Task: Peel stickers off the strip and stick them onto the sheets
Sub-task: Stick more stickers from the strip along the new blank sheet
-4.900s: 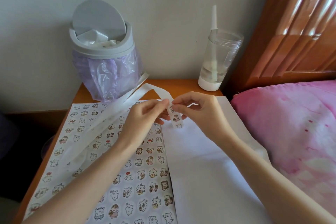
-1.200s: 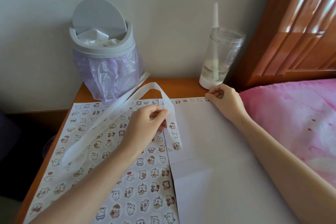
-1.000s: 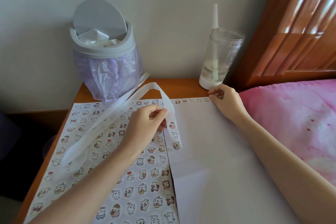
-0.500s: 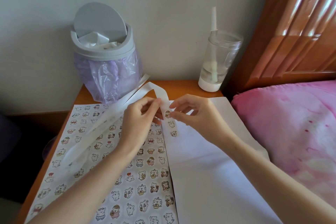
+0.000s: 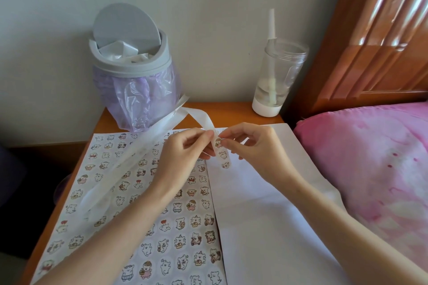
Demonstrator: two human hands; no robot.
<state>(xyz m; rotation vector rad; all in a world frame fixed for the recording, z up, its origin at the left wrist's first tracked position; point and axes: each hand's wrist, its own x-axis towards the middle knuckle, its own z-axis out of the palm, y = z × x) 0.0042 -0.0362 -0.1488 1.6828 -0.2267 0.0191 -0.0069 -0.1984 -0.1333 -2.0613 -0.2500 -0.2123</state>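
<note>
The left hand (image 5: pixel 183 157) pinches the strip (image 5: pixel 205 119) above the sheets (image 5: pixel 266 203), its end showing 3 stickers (image 5: pixel 223 154); the right hand (image 5: pixel 254 148) pinches the top sticker (image 5: pixel 218 142). The strip looks thin, limp and light; a fingernail under a sticker's edge seems the best hold.

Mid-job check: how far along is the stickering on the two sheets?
Done: the left sheet is covered in stickers. In hand: the left hand pinches the strip while the right hand pinches its top sticker; three show on the end. Left: the right sheet looks almost wholly blank.
</note>
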